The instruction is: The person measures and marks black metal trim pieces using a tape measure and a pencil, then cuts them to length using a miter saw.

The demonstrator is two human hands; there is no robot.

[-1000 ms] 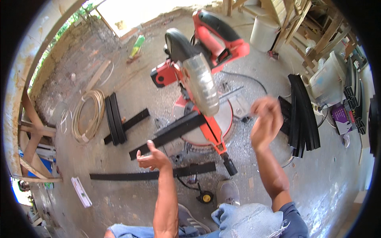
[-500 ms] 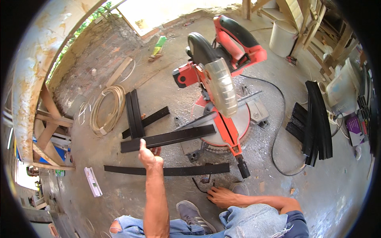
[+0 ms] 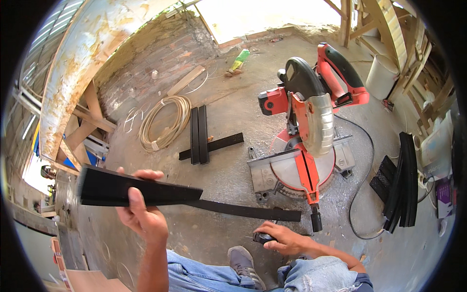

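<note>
My left hand (image 3: 143,214) grips a black profile strip (image 3: 141,191), raised at the left with its wide end toward the left rim. The thumb presses on its near face and the fingers wrap behind. Low at the centre right, my right hand (image 3: 284,238) closes around a small dark rounded object that looks like a tape measure (image 3: 264,237). Another long black strip (image 3: 248,210) lies on the floor, its left end hidden behind the held one. The red mitre saw (image 3: 307,170) stands beyond my right hand, its head up.
Several cut black strips (image 3: 198,136) lie left of the saw, near a cable coil (image 3: 165,124). More black profiles (image 3: 403,185) are piled at right. The saw's cord (image 3: 351,214) loops over the floor. A green bottle (image 3: 239,61) and a white bucket (image 3: 382,77) stand farther back.
My left hand has lifted the black strip off the saw's side and brought it left and nearer. My right hand has risen from the floor with the tape measure; the view has shifted left.
</note>
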